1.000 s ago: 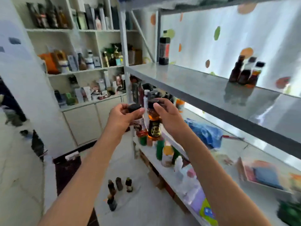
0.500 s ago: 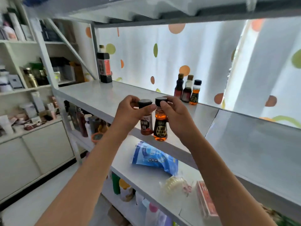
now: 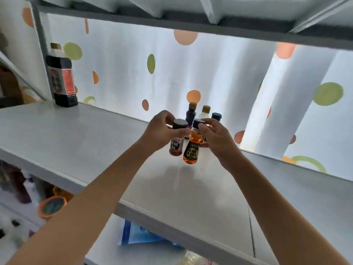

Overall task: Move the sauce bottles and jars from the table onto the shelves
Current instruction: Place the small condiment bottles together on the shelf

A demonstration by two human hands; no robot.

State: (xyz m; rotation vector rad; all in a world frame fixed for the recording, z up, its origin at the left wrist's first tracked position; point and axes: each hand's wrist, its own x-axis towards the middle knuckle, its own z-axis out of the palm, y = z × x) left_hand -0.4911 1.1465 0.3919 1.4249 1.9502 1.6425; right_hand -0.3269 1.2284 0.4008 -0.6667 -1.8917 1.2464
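My left hand (image 3: 160,131) grips a small red spice jar (image 3: 176,146) by its black cap. My right hand (image 3: 215,138) grips a small amber oil bottle (image 3: 192,150) by its dark cap. Both hang side by side above the grey metal shelf (image 3: 76,142), over its middle. Just behind them, at the shelf's back edge, stand three small bottles (image 3: 205,111), partly hidden by my hands. A large dark soy sauce bottle (image 3: 61,77) stands at the shelf's far left corner.
Another shelf board (image 3: 191,16) runs overhead. A dotted curtain (image 3: 133,73) hangs behind the rack. Below, a lower shelf holds a blue bag (image 3: 137,234); an orange-lidded container (image 3: 51,206) and other blurred bottles sit at lower left.
My view swung from the room to the rack. Both hands carried the jar and the bottle up and further in over the shelf, close to the three small bottles.
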